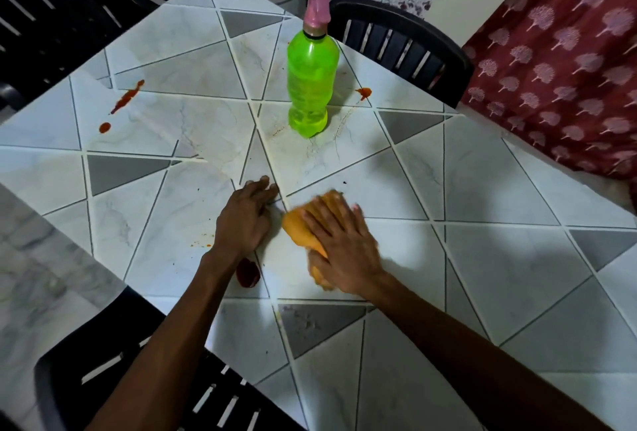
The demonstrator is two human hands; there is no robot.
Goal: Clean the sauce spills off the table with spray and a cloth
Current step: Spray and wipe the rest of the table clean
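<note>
My right hand presses flat on an orange cloth near the middle of the tiled table; hand and cloth look motion-blurred. Just left of the cloth, my left hand rests palm-down on the table with fingers stretched out. A dark red sauce blob lies beside my left wrist. Red sauce streaks and a drop mark the far left, and a small orange-red spill sits right of the bottle. The green spray bottle with a pink sprayer stands upright beyond my hands.
Black slatted chairs stand at the near edge, the far right edge and the far left corner. A maroon patterned curtain hangs to the right. Tiny red specks dot the table left of my left wrist.
</note>
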